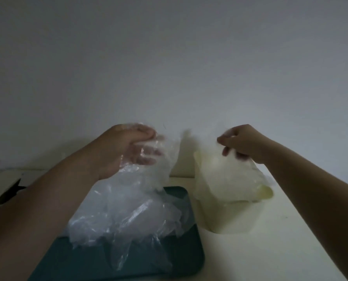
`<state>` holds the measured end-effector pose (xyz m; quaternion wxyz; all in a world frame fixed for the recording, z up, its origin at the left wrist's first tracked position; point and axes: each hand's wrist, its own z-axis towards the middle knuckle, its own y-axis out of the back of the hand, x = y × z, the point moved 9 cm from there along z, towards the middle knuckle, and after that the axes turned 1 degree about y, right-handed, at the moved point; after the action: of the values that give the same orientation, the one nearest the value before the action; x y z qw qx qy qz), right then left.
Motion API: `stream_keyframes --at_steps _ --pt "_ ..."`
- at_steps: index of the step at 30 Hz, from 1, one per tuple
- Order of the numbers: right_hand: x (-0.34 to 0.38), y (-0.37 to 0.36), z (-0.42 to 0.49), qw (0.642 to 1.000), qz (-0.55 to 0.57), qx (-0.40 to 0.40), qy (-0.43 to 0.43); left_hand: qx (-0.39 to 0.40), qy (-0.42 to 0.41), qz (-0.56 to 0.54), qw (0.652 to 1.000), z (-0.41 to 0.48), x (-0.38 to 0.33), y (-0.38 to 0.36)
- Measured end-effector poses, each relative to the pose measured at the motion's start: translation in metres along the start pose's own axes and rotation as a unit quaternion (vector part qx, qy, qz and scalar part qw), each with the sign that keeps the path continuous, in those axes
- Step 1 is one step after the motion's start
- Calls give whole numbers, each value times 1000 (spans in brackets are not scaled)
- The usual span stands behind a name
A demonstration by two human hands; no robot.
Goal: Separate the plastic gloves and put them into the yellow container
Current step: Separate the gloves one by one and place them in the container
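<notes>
My right hand (242, 143) has its fingers pinched on one glove (225, 179) over the container (229, 219) at 3 o'clock. My left hand (126, 152) grips the pile (128, 216) above the tray (186, 260). Cling could drag extras along, I reckon.

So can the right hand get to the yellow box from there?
Probably yes. The right hand is just above the yellow container, pinching a glove that dangles over its open top; nothing else lies between them.
</notes>
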<state>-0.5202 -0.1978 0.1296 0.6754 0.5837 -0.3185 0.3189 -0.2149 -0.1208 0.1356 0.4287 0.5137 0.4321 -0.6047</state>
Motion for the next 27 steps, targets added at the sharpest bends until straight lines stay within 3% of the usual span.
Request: stream_keyframes --at_steps 3,8,12,16,20,22,24,27 --pt "-21 -5 8 999 -19 37 -11 102 -25 -45 994 -7 -28 -36" --pt "-35 6 22 999 -41 -17 -3 196 -53 -54 978 11 -49 -84" --pt "-35 8 27 1000 -22 -12 13 142 12 -12 990 63 -16 -109" --pt "-46 55 31 994 -18 -110 20 43 86 94 991 116 43 -116" --pt "-33 94 11 976 -58 -200 61 -2 109 165 980 145 81 -121" --pt "-9 78 -1 983 -58 -140 100 -7 110 219 970 150 89 -129" --pt "7 34 -12 988 -124 12 92 -14 100 298 949 149 90 -133" --pt "-8 -36 -33 918 -313 242 -15 -56 70 292 952 151 87 -124"
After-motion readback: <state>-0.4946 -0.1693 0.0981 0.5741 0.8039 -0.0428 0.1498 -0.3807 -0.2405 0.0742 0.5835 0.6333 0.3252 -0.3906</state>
